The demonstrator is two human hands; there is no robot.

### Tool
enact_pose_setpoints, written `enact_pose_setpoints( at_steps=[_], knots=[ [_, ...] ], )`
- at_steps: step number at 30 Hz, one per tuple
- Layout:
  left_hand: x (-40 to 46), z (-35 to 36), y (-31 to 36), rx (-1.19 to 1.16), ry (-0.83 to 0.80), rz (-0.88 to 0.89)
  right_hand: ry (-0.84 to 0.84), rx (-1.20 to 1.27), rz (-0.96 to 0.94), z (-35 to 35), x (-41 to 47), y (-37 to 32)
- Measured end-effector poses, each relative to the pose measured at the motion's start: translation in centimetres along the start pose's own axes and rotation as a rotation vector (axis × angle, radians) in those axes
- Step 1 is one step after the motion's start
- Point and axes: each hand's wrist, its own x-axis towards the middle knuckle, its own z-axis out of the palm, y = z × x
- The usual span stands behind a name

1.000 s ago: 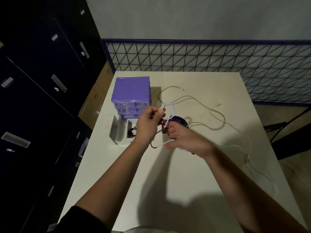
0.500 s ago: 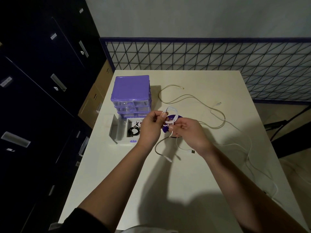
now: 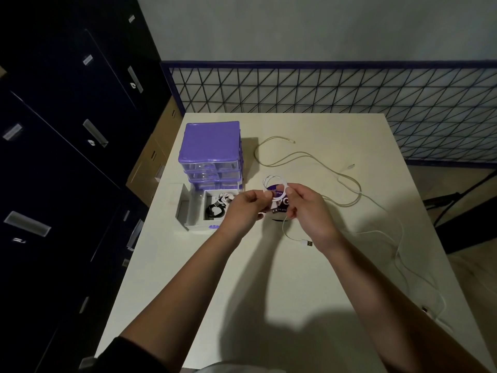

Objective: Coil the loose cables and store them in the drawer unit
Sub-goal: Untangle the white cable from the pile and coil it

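Head view: the left hand [image 3: 243,211] and right hand [image 3: 309,211] both pinch a small white cable coil [image 3: 274,185] in their fingers, above the desk [image 3: 269,278]. It is just right of the purple drawer unit [image 3: 211,152], whose bottom drawer [image 3: 204,211] stands pulled out with coiled cables inside.

Drawer unit [image 3: 211,154] left on table [image 3: 295,278], loose cables [image 3: 336,173] right.

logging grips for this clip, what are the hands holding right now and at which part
Both hands hold the white cable at its coiled loops: the left hand pinches the loops' left side, the right hand the right side. Its USB end hangs free.
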Motion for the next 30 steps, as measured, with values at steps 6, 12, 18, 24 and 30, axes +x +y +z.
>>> enact_pose_setpoints(
  at_steps=[6, 12, 18, 24, 30],
  knots=[
    [-0.2, -0.5, 1.3, 0.277, 0.078, 0.251, 0.052, -0.260, -0.032, -0.3, 0.1, -0.2],
    [0.4, -0.9, 2.2, 0.585, 0.127, 0.390, -0.045, -0.535, -0.160, -0.3, -0.3, -0.4],
    [0.7, -1.7, 2.1, 0.820, 0.080, 0.378, -0.184, -0.395, -0.144, -1.5, -0.1, -0.6],
    [0.1, -1.9, 1.8, 0.977, -0.018, 0.367, -0.176, -0.442, -0.170, -2.3, 0.6, -0.4],
    [0.1, -1.9, 1.8, 0.827, 0.001, 0.335, -0.098, -0.331, -0.118, -2.6, 0.2, -0.7]
  ],
)
